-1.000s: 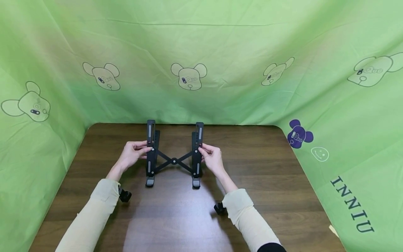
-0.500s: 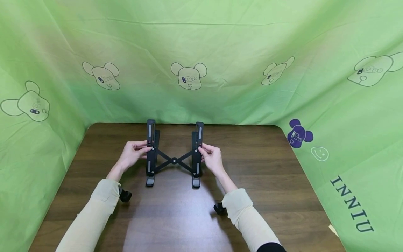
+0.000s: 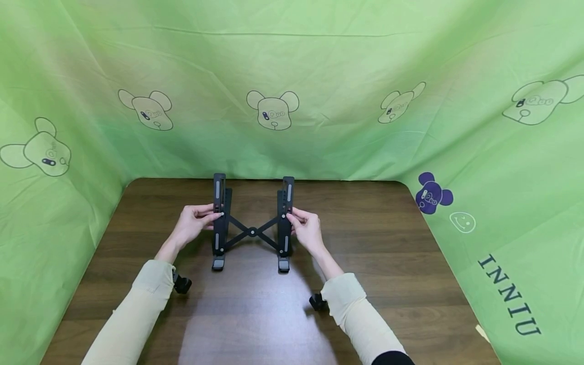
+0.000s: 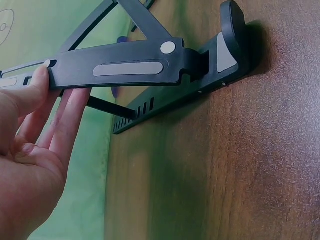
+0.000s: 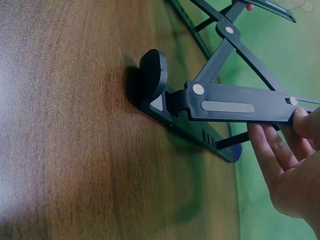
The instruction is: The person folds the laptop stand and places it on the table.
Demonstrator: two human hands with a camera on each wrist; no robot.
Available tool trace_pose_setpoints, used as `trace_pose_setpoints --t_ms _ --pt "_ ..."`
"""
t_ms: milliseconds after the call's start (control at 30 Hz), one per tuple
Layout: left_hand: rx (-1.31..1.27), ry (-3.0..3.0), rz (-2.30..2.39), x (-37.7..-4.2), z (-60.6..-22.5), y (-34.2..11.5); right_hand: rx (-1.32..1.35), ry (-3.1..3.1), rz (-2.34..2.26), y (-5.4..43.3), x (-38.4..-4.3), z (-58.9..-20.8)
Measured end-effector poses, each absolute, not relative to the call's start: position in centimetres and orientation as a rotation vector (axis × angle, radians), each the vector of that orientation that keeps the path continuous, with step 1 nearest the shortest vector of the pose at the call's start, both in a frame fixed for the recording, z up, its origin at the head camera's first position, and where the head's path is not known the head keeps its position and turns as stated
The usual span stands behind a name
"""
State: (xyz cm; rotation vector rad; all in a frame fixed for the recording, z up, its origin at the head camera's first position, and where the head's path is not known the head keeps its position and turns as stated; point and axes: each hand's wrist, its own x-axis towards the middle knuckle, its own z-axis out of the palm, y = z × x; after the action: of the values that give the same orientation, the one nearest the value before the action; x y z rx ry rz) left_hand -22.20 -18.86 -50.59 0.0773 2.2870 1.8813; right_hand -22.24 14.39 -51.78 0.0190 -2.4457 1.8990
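Backdrop: green printed cloth, behind and at both sides.
Bench: brown wood grain.
Folding stand: black, on the bench near its far edge — two raised rails joined by a crossed brace.
Left hand: fingers pinching left rail, thumb above, others beneath.
Right hand: fingers pinching right rail likewise.
Sleeves: pale — black unit at each wrist.

**Black stand narrows slightly**

My left hand and right hand are slightly closer together than a second ago, the stand's side rails drawn in with them, its central joint a little farther from me.
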Motion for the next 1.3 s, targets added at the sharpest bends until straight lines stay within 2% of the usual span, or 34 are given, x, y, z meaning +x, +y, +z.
trace_pose_setpoints --t_ms 1300 --pt "0.061 2.284 1.866 -22.35 -50.79 -18.13 0.044 -2.462 1.865 14.48 -22.3 -51.98"
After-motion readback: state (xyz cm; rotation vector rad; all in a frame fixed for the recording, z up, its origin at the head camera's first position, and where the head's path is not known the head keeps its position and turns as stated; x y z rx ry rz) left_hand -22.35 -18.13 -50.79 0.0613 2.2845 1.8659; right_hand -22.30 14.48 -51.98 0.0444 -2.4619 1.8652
